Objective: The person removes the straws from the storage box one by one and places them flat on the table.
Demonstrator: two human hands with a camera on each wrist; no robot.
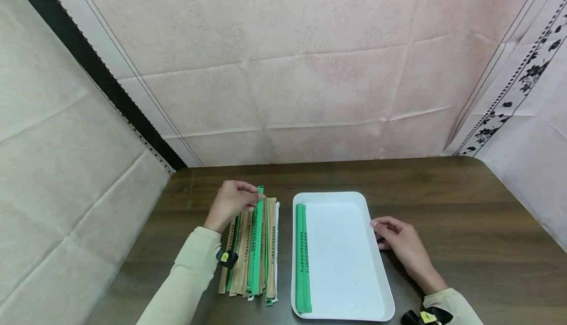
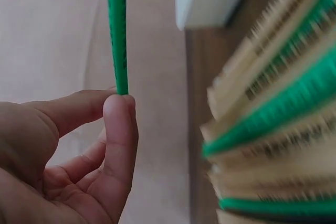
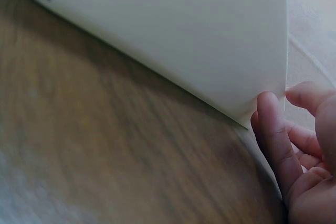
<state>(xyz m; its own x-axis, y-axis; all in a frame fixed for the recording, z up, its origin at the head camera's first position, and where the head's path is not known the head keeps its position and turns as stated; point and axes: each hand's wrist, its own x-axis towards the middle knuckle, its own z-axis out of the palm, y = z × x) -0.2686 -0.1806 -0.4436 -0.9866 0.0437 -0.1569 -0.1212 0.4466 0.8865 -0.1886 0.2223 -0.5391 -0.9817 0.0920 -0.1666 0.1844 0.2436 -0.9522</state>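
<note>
In the head view my left hand (image 1: 235, 204) pinches the far end of a slim green paper packet (image 1: 255, 251) with dark print, which looks like wrapped chopsticks. Thumb and forefinger meet on the narrow end of this green packet (image 2: 118, 35) in the left wrist view. Below it lies a pile of similar tan and green packets (image 1: 240, 258). My right hand (image 1: 400, 241) pinches the right rim of a white tray (image 1: 341, 256), with the thumb against the outer wall in the right wrist view. Another green packet (image 1: 303, 261) lies lengthwise along the tray's left side.
Tray and pile stand side by side on a brown wooden table (image 1: 469, 207), a narrow strip of tabletop between them. Pale cloth (image 1: 310, 93) hangs behind the table and on both sides.
</note>
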